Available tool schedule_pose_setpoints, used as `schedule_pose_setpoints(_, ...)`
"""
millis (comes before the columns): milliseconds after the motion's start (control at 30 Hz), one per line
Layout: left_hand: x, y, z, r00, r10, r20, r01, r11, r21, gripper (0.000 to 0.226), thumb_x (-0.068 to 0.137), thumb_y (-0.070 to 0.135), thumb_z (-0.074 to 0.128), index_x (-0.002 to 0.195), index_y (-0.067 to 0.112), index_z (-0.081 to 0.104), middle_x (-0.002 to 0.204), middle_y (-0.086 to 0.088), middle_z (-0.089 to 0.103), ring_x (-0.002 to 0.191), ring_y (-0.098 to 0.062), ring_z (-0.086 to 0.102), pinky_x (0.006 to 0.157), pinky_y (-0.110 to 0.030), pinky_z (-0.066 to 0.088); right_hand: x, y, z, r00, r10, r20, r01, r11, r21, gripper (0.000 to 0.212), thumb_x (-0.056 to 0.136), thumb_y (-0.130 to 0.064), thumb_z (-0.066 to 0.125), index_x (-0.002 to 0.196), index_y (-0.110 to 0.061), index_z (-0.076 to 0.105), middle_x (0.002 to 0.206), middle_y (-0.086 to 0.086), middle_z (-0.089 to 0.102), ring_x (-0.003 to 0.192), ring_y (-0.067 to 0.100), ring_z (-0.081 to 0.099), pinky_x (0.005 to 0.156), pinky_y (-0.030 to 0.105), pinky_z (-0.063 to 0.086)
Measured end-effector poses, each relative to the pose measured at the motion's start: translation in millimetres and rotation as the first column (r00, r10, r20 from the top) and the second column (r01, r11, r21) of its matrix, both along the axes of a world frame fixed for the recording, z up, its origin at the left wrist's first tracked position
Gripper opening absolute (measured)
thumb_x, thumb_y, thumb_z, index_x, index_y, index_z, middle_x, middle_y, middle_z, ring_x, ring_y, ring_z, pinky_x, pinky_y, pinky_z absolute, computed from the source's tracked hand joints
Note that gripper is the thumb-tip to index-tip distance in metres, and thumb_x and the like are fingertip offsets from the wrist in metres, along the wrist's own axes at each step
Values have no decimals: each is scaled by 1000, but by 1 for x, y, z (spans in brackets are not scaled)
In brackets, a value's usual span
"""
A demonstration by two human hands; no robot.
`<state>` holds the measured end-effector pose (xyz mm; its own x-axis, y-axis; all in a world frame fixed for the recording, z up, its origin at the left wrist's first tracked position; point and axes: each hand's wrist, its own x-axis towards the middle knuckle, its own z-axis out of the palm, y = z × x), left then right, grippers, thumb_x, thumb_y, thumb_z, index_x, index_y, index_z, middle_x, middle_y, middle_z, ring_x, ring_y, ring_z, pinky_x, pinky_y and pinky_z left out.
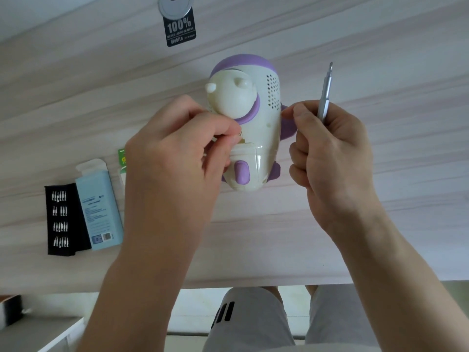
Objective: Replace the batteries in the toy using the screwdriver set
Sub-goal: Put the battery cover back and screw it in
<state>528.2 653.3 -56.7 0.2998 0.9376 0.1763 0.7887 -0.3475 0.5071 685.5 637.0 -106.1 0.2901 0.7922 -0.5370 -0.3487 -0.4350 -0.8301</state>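
— Cream and purple plastic, dead centre: toy [256, 128] lying flat on the pale wood table [380, 199], head end far, feet end near.
— Left hand [177, 161]?
— Curled in tight over the left side of the toy, thumb and forefinger pinched together at the top edge of the small hatch [243, 154] low on the body. Something tiny and shiny at the fingertips [232, 139], too small to name.
— And the right hand [332, 148]?
— Wrapped round a slim silver screwdriver [324, 95], tip pointing away toward the far side of the table, clear of the toy. Forefinger and thumb just touching the purple arm [288, 127] on the toy's right side.
— Anything else down there?
— Off to the left, well apart from the toy: black tray of bits [62, 219], lying flat, silver rows on show. Touching it, a pale blue box [97, 207] with the top flap open. Behind the left hand, a sliver of green packet [122, 158], mostly hidden.
— Far edge?
— Black tag [180, 26] reading 100%, hanging under a round metal disc [175, 6]. Near edge: grey shorts [253, 321] below the tabletop.
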Motion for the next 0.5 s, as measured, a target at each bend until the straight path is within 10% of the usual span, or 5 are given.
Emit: schedule_pose_setpoints(500,2,4,6,999,-15,-50,13,999,-29,12,94,9,66,86,6,74,85,-4,62,64,-21,68,61,-42,54,1,3,1,1000,6,-7,-6,1000,-10,28,101,-14,50,76,-19,62,43,-19,46,41,4,34,51,24,25)
